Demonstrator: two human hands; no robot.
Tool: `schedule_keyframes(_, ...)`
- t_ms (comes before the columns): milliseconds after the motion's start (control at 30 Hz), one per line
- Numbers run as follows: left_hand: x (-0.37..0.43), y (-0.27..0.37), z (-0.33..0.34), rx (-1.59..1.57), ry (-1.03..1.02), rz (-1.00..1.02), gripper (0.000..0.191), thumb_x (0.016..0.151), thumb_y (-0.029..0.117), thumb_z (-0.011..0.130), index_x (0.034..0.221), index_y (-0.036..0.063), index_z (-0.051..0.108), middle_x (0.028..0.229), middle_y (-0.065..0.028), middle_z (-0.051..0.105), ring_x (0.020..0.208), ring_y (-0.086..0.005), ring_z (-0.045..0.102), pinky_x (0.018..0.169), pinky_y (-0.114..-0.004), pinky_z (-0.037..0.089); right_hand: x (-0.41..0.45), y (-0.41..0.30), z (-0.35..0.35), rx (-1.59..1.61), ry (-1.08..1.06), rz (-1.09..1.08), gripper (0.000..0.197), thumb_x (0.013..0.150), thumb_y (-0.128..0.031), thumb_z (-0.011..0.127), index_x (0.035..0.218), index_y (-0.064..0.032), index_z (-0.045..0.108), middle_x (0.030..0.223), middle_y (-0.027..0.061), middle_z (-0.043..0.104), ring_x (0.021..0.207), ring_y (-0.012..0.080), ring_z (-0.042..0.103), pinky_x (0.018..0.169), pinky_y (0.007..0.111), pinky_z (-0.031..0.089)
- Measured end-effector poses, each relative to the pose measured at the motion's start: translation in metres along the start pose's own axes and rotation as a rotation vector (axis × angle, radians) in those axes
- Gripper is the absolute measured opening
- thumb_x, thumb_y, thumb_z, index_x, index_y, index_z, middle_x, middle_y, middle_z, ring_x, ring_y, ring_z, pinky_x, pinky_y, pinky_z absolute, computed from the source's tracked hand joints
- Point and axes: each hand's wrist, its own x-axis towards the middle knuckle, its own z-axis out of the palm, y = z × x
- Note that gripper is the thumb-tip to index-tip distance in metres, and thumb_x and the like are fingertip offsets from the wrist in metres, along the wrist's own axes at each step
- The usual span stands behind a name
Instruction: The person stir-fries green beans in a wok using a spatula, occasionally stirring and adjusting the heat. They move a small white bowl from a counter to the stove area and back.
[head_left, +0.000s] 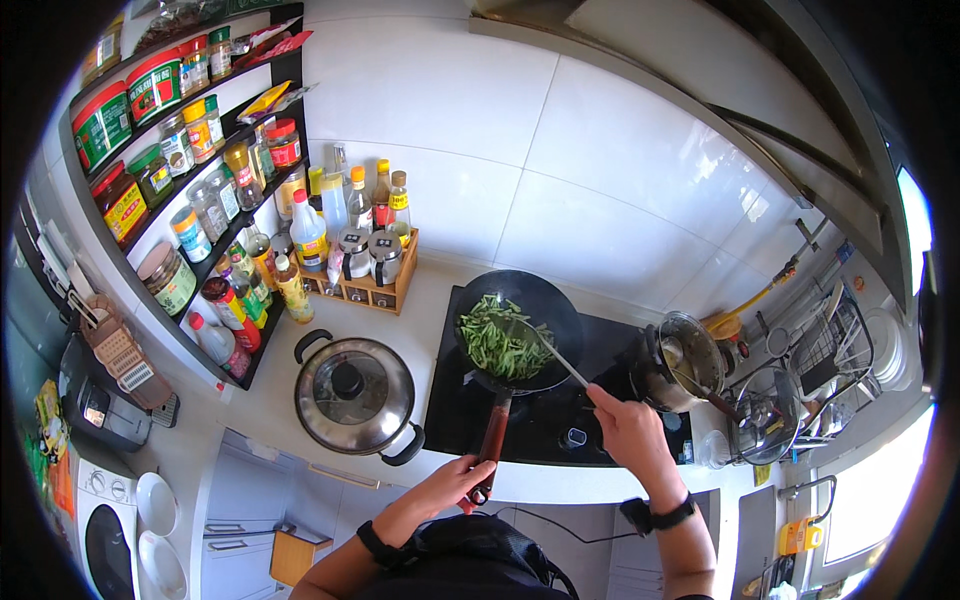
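A dark wok (559, 300) sits on the left part of a black glass hob (532, 435). Cut green vegetables (499, 349) lie heaped inside it. My left hand (457, 481) is closed around the end of the wok's reddish-brown handle (496, 431). From the right, my right hand (628, 427) grips the metal shaft of a cooking spatula (566, 365), whose head rests among the vegetables and is partly covered by them. The upper end of the spatula is hidden in my right hand.
Left of the hob stands a lidded steel pot (319, 401). A steel pot (701, 352) with a ladle is on the hob's right side. Behind are a wooden condiment rack (409, 274) with bottles and a spice shelf (251, 367). A dish rack (855, 360) stands right.
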Motion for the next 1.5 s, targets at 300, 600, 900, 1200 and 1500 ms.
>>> schedule_keyframes(300,0.002,0.002,0.001,0.023,-0.015,0.005,0.04,0.104,0.045,0.05,0.103,0.0059,0.056,0.085,-0.0026,0.063,0.068,-0.0074,0.058,0.051,-0.023,0.051,-0.007,-0.001,0.024,-0.028,-0.089,0.147,0.026,0.091,-0.018,0.064,0.117,-0.0222,0.069,0.069,0.0202,0.064,0.067,0.0422,0.064,0.058,0.049,0.051)
schedule_keyframes(600,0.004,0.001,0.001,0.0,-0.006,0.01,0.039,0.103,0.044,0.052,0.105,0.0052,0.056,0.086,-0.0038,0.064,0.066,-0.0073,0.058,0.049,-0.023,0.051,0.015,0.045,0.049,-0.177,0.126,0.149,0.035,0.09,-0.022,0.065,0.125,-0.0209,0.064,0.069,0.014,0.063,0.063,0.0353,0.065,0.054,0.046,0.051)
schedule_keyframes(900,0.0,0.002,0.001,0.013,0.018,0.015,0.04,0.103,0.044,0.051,0.105,0.0048,0.057,0.086,-0.0039,0.065,0.066,-0.0069,0.058,0.05,-0.023,0.051,-0.025,-0.003,-0.009,-0.147,-0.009,0.103,0.039,0.088,-0.016,0.068,0.126,-0.0239,0.066,0.065,0.0116,0.057,0.06,0.0338,0.062,0.053,0.044,0.049)
schedule_keyframes(1200,0.001,0.006,0.001,0.024,0.0,-0.023,0.04,0.104,0.044,0.05,0.107,0.005,0.057,0.088,-0.004,0.065,0.067,-0.0069,0.058,0.051,-0.022,0.051,-0.044,0.015,0.016,0.195,-0.032,0.206,0.031,0.092,-0.011,0.062,0.123,-0.0107,0.067,0.084,0.0225,0.07,0.077,0.0406,0.069,0.065,0.042,0.056)
schedule_keyframes(1500,0.003,0.006,0.001,0.04,-0.01,-0.014,0.04,0.104,0.045,0.05,0.106,0.0055,0.056,0.088,-0.0032,0.064,0.069,-0.0071,0.058,0.051,-0.023,0.052,-0.041,0.022,0.022,0.608,-0.176,0.5,0.033,0.101,-0.013,0.057,0.132,-0.0065,0.063,0.071,0.0027,0.063,0.057,0.0079,0.052,0.051,0.022,0.042)
